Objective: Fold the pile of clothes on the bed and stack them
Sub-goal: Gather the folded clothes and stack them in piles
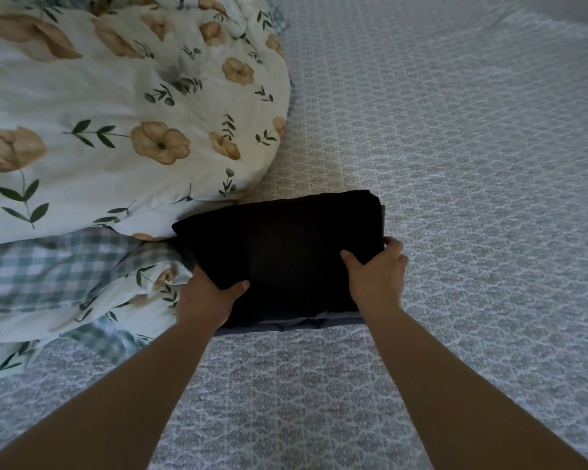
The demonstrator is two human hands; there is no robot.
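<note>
A folded black garment (282, 245) lies on top of a folded grey-blue garment (306, 323), whose edge shows under its near side; together they form a small stack on the bed. My left hand (206, 298) grips the stack's near left side, thumb on top and fingers hidden underneath. At the right side, my right hand (377, 276) grips the stack the same way, thumb lying on the black cloth and fingers curled round the right edge.
A bunched white duvet (123, 106) with beige flowers and a green checked underside fills the left half, touching the stack's left edge. The patterned grey bedspread (472, 157) stretches away flat to the right and in front.
</note>
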